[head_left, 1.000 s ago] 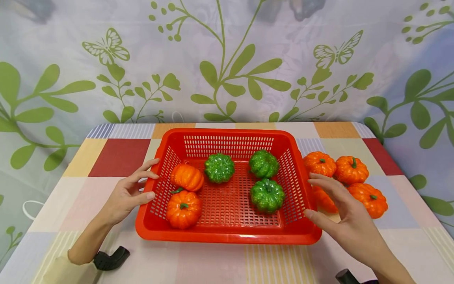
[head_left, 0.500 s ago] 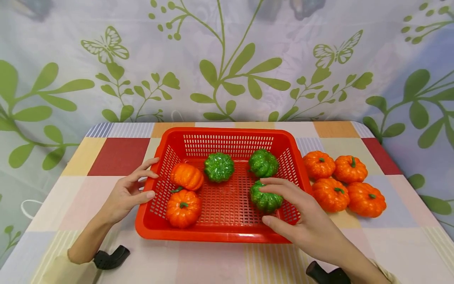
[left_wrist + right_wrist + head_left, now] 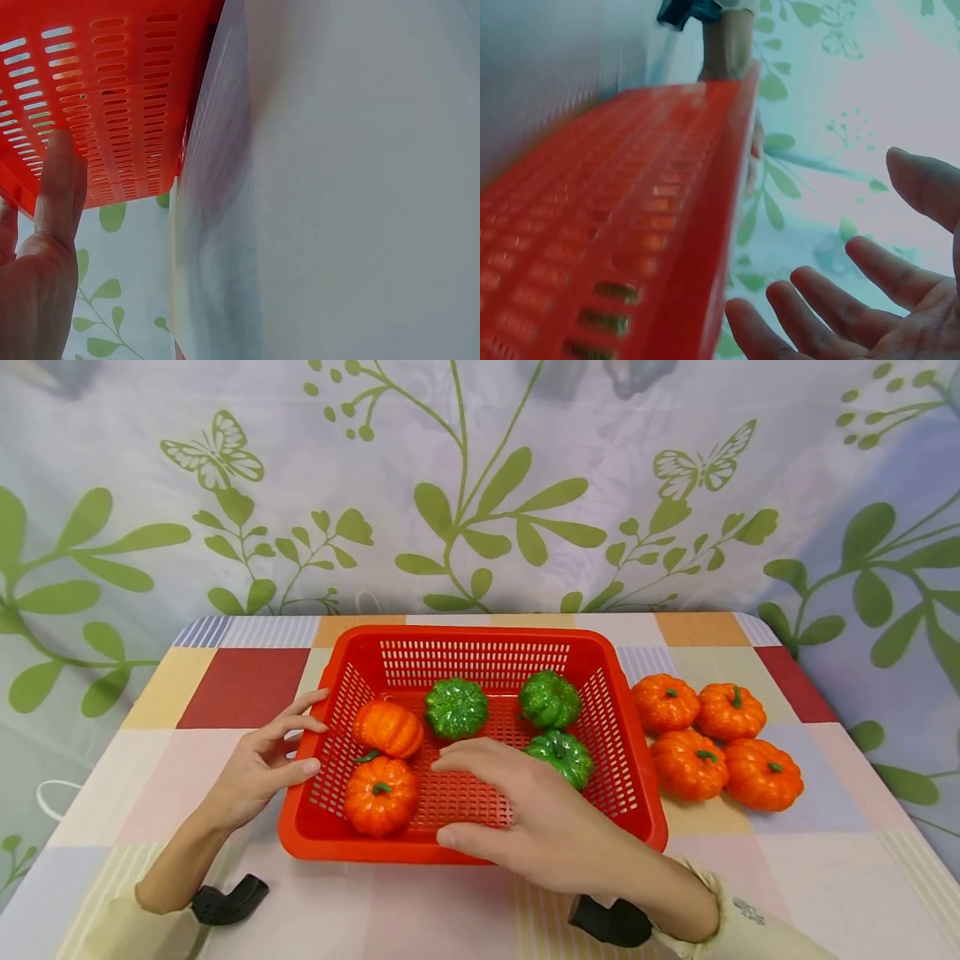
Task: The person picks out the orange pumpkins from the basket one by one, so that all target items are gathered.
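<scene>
**Touched on one side, reached over from the other**

The red basket (image 3: 360, 849) stands in the middle of the surface (image 3: 435, 910), its long side toward the person. The left hand (image 3: 255, 772) touches the left rim with relaxed, spread fingers and does not close around it; I think this is to keep the basket steady. The right hand (image 3: 525, 818) is above the near part of the basket, thumb and fingers well apart, with nothing between them.

Inside, at the left end, one orange pumpkin (image 3: 388, 728) lies on its side, and an upright orange pumpkin (image 3: 381, 796) is just in front of it. A green pumpkin (image 3: 456, 708) sits near the middle, and two green pumpkins (image 3: 550, 700) are toward the right; the right hand partly hides the nearer one. The colours are perhaps being kept apart, but this is only my judgement. Outside, four orange pumpkins (image 3: 689, 765) are grouped closely beside the right wall, probably for easy reach of the right hand.
</scene>
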Demonstrator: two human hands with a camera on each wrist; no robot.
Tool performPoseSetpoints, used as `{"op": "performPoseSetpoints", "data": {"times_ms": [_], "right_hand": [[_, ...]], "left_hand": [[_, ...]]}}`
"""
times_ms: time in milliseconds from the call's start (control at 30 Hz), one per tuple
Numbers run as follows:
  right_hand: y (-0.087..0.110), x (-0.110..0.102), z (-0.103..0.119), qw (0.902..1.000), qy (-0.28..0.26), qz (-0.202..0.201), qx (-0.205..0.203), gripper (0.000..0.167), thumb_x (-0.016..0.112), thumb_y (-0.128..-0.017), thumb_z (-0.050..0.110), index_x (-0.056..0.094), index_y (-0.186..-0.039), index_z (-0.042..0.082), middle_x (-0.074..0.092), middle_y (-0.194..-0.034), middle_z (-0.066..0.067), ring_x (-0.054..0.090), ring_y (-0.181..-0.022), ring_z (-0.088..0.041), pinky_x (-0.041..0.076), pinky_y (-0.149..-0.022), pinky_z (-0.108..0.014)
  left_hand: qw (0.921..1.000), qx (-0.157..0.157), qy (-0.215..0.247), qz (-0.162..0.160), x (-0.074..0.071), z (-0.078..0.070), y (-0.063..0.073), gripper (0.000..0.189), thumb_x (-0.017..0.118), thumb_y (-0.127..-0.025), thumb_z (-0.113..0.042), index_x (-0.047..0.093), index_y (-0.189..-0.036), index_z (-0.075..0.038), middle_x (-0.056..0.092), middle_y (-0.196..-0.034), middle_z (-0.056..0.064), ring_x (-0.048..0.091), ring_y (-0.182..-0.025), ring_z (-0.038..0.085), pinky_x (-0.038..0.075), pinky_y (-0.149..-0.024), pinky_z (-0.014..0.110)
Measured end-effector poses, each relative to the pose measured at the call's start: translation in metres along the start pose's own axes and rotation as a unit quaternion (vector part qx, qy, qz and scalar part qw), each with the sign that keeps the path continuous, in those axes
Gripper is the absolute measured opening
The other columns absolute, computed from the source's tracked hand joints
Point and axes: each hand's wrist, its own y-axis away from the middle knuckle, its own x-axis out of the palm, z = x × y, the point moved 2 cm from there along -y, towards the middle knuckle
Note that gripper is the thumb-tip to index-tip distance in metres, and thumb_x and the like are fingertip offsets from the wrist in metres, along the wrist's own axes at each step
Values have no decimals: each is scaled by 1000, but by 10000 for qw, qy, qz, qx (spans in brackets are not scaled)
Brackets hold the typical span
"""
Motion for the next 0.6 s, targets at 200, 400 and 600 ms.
{"op": "performPoseSetpoints", "data": {"times_ms": [200,400,600], "right_hand": [[-28,15,-1,9997,-123,182,114,44,72,-91,32,58,-130,18,56,-128,11,49,-122,-5,42,-104,-35],[-50,31,-9,9989,-297,165,327,40,72,-90,26,60,-127,14,59,-124,5,53,-117,-11,44,-101,-35],[-62,49,-13,9972,-115,417,611,42,72,-90,25,59,-129,14,56,-129,3,51,-118,-15,43,-100,-32]], "left_hand": [[10000,-45,61,11,0,1,0,35,55,-87,17,59,-119,1,33,-154,5,43,-126,23,58,-78,35],[10000,-71,41,-11,0,1,0,36,56,-87,16,59,-120,0,33,-154,4,44,-125,22,58,-78,34],[10000,-70,29,-8,-1,0,0,37,56,-87,16,59,-121,1,33,-154,4,44,-125,22,58,-77,34]]}}
